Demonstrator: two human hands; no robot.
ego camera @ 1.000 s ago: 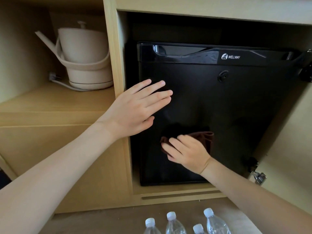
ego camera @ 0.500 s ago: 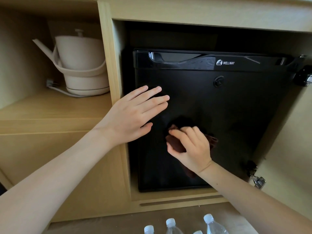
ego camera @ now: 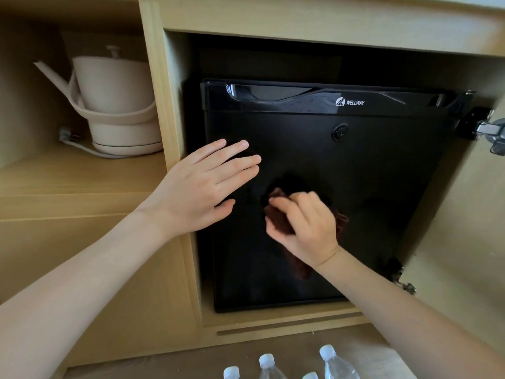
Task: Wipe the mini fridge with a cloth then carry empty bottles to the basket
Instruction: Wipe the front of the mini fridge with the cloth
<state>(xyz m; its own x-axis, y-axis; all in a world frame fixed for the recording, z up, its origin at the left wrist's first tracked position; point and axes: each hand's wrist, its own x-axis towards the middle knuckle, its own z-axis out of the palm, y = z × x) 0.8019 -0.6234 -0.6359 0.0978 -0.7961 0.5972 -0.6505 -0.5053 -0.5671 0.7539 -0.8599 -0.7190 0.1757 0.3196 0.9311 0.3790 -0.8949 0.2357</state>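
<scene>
A black mini fridge (ego camera: 382, 187) with a closed door stands inside a wooden cabinet bay. My right hand (ego camera: 306, 225) grips a dark brown cloth (ego camera: 278, 214) and presses it against the middle of the fridge door; part of the cloth hangs below my wrist. My left hand (ego camera: 202, 187) lies flat with fingers spread on the door's left side, just left of the cloth. Several clear plastic bottles with white caps (ego camera: 336, 365) stand on the floor at the bottom edge. No basket is in view.
A beige electric kettle (ego camera: 114, 105) with its cord sits on a wooden shelf (ego camera: 68, 176) to the left. The cabinet door (ego camera: 464, 214) stands open on the right, with metal hinges near the fridge's upper and lower right corners.
My right hand has moved the cloth up the fridge door, from low on the panel to its middle. My left hand stays flat on the door. The camera tilted slightly upward.
</scene>
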